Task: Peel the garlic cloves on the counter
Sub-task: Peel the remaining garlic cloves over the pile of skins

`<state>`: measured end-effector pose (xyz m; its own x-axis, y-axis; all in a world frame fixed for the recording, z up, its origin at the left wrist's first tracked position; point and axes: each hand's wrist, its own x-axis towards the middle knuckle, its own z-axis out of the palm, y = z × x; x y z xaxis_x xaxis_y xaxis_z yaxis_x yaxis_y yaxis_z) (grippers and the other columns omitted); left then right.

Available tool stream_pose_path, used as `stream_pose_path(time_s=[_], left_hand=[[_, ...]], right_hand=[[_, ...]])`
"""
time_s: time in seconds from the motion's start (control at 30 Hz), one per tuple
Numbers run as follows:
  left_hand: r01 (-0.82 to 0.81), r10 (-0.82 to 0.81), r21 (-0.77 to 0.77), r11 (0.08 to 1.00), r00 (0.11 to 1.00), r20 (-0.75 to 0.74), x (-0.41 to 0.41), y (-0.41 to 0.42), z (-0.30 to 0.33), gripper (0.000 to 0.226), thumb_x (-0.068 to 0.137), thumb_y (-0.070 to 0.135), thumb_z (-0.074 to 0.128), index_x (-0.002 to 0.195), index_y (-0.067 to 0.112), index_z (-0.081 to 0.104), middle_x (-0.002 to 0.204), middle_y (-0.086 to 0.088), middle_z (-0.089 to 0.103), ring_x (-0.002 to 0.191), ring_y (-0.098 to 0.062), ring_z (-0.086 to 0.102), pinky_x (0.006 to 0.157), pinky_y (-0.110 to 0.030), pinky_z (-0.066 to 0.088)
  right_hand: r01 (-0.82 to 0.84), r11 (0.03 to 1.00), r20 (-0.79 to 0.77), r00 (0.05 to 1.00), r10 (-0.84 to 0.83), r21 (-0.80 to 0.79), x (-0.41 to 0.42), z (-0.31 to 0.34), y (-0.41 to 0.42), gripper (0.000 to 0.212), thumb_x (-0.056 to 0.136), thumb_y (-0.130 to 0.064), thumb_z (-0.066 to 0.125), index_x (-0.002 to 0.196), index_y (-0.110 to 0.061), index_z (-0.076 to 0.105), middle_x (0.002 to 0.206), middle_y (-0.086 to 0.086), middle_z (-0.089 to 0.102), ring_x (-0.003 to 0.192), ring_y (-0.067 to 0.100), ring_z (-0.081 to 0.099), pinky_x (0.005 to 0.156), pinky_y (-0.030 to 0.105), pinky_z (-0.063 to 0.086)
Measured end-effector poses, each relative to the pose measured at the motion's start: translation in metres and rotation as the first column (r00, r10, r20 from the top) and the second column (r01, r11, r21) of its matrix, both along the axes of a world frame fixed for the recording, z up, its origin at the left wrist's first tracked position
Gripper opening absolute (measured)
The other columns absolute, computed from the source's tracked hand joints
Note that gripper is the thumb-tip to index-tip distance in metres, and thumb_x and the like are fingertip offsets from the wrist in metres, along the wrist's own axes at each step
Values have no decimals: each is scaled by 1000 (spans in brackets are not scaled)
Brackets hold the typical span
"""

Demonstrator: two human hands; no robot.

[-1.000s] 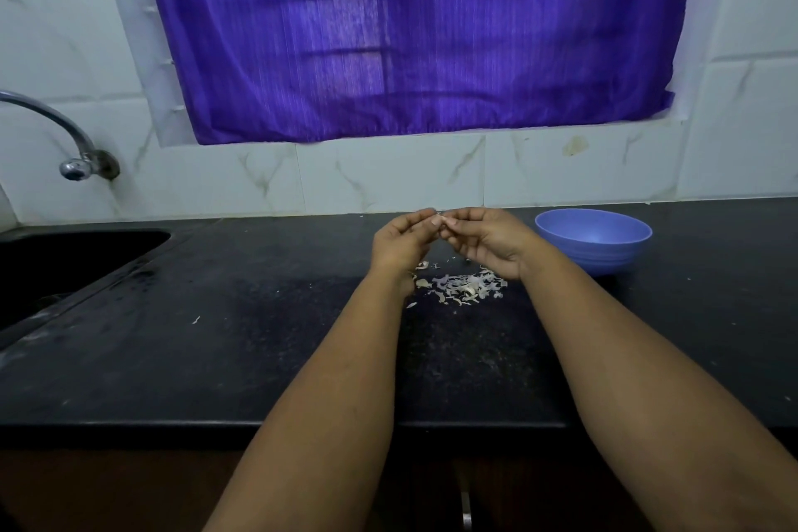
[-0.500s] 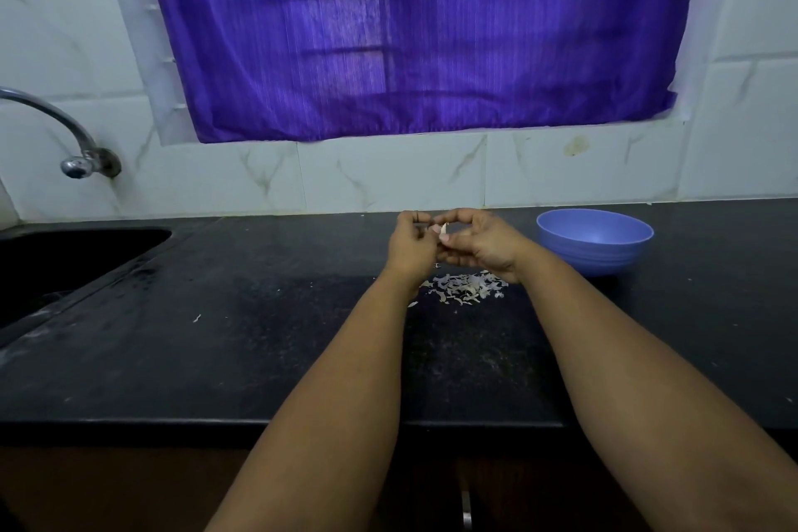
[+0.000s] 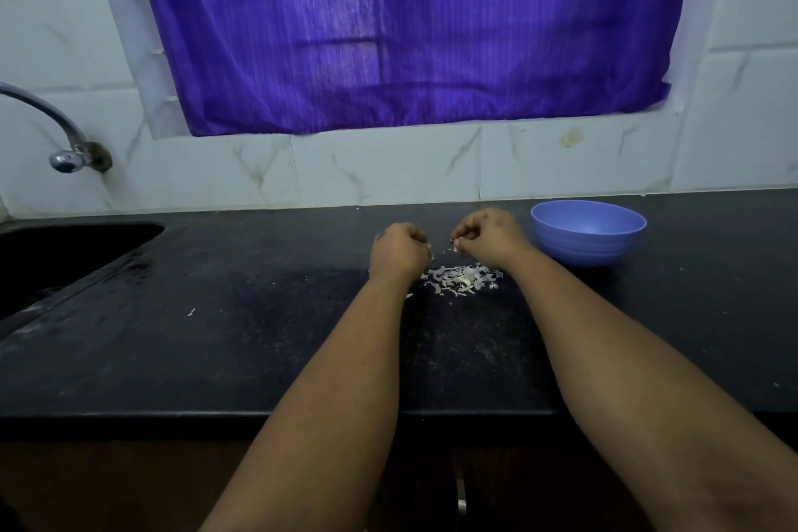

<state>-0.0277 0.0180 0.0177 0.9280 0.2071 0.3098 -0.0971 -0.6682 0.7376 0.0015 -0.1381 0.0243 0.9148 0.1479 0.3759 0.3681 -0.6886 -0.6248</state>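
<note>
The right hand [image 3: 488, 240] pinches a small pale garlic clove [image 3: 457, 243] at its fingertips, above the black stone bench [image 3: 259, 337] toward its back edge. The clove's long axis cannot be determined. The left hand [image 3: 399, 248], fingers curled, is just beside it; whether it holds a skin fragment cannot be determined. A heap of pale papery garlic skins [image 3: 462, 277] lies directly below. The round blue plastic bowl [image 3: 588, 234] stands nearest the right hand; its contents are hidden.

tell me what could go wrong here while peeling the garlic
1. The right hand pinches a small clove above the skins; if dropped, it may get lost among them.
2. Loose skin bits already lie scattered across the counter, one toward the sink; more could drift in.
</note>
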Motion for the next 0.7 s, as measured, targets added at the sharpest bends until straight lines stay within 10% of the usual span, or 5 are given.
stream_pose_path(time_s=[0.2, 0.37, 0.53, 0.7], left_hand=[[0, -4, -78, 997, 999, -54, -3, 2, -1, 25, 66, 20, 89, 73, 16, 66, 78, -3, 72, 73, -14, 68, 59, -24, 53], [1, -2, -19, 1000, 999, -39, -4, -1, -1, 10, 84, 17, 71, 94, 18, 73, 96, -4, 74, 90, -21, 69, 84, -33, 56], [-84, 78, -114, 990, 995, -57, -4, 3, 1, 24, 70, 28, 86, 77, 19, 65, 75, 3, 69, 62, -7, 63, 50, -22, 46], [-119, 120, -180, 976, 993, -8, -2, 1, 0, 29, 78, 45, 75, 80, 20, 60, 84, 3, 67, 89, -16, 62, 63, -25, 40]], right_hand=[[-23, 997, -23, 999, 22, -69, 4, -7, 6, 6, 82, -2, 72, 84, -8, 74, 82, 11, 72, 74, 20, 68, 64, 28, 57], [-21, 989, 26, 999, 25, -143, 6, -4, 10, 10, 82, -2, 71, 90, -6, 77, 86, 10, 73, 76, 18, 68, 67, 24, 53], [56, 956, 108, 994, -26, -288, 9, -3, 8, 6, 82, -21, 74, 87, -23, 77, 87, 0, 74, 74, 13, 62, 71, 26, 50], [237, 945, 355, 923, -147, -226, 10, -1, 12, 9, 86, -28, 68, 92, -25, 74, 105, 3, 56, 107, 25, 45, 82, 30, 35]])
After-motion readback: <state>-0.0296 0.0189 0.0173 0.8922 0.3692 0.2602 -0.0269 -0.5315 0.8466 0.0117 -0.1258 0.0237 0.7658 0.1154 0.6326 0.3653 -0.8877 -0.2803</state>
